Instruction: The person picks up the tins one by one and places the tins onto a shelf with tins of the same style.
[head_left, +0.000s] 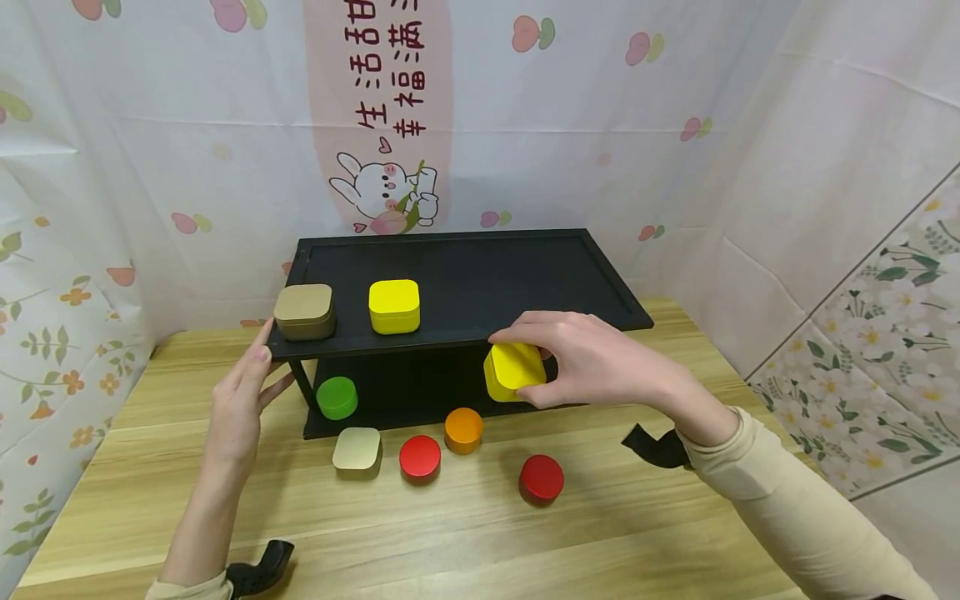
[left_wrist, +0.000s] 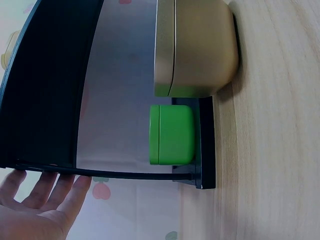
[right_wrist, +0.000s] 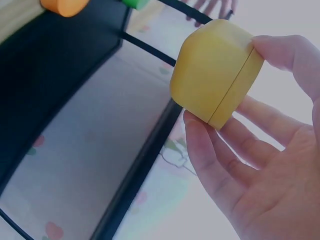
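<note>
Shelf (head_left: 465, 267): partway filled, by my judgement; tan box (head_left: 304, 312) and second yellow box (head_left: 394, 307) on top, green tin (head_left: 337, 398) on lower tier (head_left: 405, 385).
Table (head_left: 622, 533): four pieces off the shelf, in front of it: cream box (head_left: 357, 449), near red tin (head_left: 542, 479), far red tin (head_left: 420, 458), orange tin (head_left: 463, 430).
Right hand (head_left: 577, 358): narrow pinch, holding yellow box (head_left: 513, 372).
Yellow box: between thumb and fingertips, gripped around the lid seam, tilted; by the shelf's top front edge, contact can't tell.
Left hand (head_left: 238, 404): no piece held; straightish fingers touching shelf's left end.
</note>
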